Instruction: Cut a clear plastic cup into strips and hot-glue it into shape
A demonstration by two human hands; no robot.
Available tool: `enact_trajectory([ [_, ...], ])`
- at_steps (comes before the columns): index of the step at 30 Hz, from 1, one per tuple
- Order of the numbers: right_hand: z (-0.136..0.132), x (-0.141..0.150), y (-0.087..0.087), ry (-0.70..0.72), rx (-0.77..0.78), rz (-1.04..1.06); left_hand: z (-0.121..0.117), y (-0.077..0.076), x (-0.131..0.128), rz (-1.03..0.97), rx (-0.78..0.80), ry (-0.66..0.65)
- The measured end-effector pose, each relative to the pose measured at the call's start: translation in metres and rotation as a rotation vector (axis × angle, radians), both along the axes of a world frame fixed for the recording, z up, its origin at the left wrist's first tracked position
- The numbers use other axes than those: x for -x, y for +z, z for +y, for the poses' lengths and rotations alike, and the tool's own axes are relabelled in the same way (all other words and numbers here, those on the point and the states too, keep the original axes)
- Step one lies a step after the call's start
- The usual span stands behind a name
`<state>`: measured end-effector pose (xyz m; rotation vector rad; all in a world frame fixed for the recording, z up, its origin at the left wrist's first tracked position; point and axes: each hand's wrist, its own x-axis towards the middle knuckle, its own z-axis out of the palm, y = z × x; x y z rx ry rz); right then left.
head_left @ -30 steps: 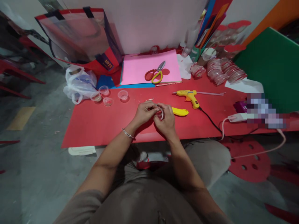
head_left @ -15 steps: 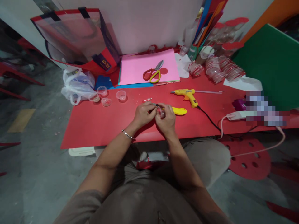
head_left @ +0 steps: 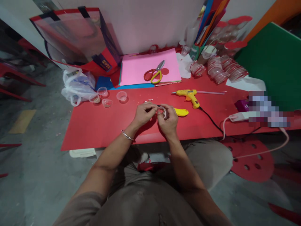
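Observation:
A small clear plastic cup [head_left: 164, 112] with a pale rim is held between my two hands just over the red table. My right hand [head_left: 168, 122] is closed around its side, fingers curled behind it. My left hand [head_left: 145, 115], wearing a silver bracelet at the wrist, pinches at the cup's left edge; its fingertips are partly hidden. Beside my right hand lies a yellow utility knife [head_left: 181, 112], its front end hidden behind the fingers. White scraps [head_left: 148, 100] lie just beyond my left hand.
Several clear cups [head_left: 121, 96] and a white plastic bag [head_left: 78, 86] stand at left. Scissors [head_left: 155, 73] rest on pink sheets [head_left: 134, 69]. A yellow glue gun [head_left: 190, 96] trails its cable at right, before stacked clear cups [head_left: 217, 70]. A large bag [head_left: 75, 37] stands behind.
The cup has turned and tilted between my fingers, its rim facing differently. My hands have shifted only slightly. The whole view moved a little; the other things on the table stayed put.

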<state>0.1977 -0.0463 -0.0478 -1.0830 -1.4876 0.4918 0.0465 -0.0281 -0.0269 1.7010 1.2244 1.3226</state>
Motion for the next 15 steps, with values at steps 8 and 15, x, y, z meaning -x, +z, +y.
enact_trajectory([
  [8, -0.0018, 0.0006, 0.0043, -0.019, 0.003, -0.035, -0.0062, 0.0068, -0.0019, 0.168, -0.043, 0.034],
  [15, -0.0016, -0.0028, 0.0029, 0.060, 0.009, -0.040, -0.0059, 0.0063, 0.0057, 0.451, -0.139, -0.096],
])
